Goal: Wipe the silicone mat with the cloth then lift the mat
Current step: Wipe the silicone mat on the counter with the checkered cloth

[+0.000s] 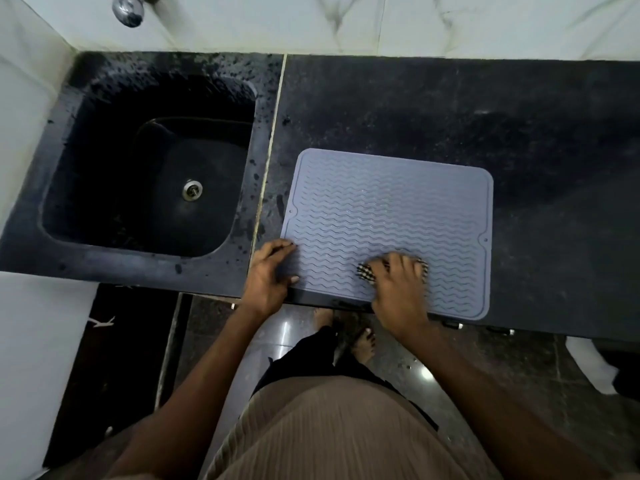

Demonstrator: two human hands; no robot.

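Grey silicone mat [384, 216] lies flat on the dark stone table [519, 126], just right of the black sink [152, 181], its near edge flush with or slightly over the table's front lip. Long axis runs left to right across the view. Right hand [398, 289] is on the near-centre part of the mat, fingers [407, 263] curled over a bunched checked cloth [366, 271] and pressing it onto the wavy ribs; only the cloth's ends show past the hand. Left hand [270, 271] rests on the mat's near-left edge, fingers fairly straight and spread, holding nothing, apparently pinning the mat so it cannot slide. Wiping looks to be in progress: most of the ribbed surface stretches away from the cloth, toward the wall and to the right, so strokes would need to go outward from the body. For the lift to come, the left hand is nearer an edge; the near-left corner lies right under it. Whether the surface is wet is hard to tell in this dim light.
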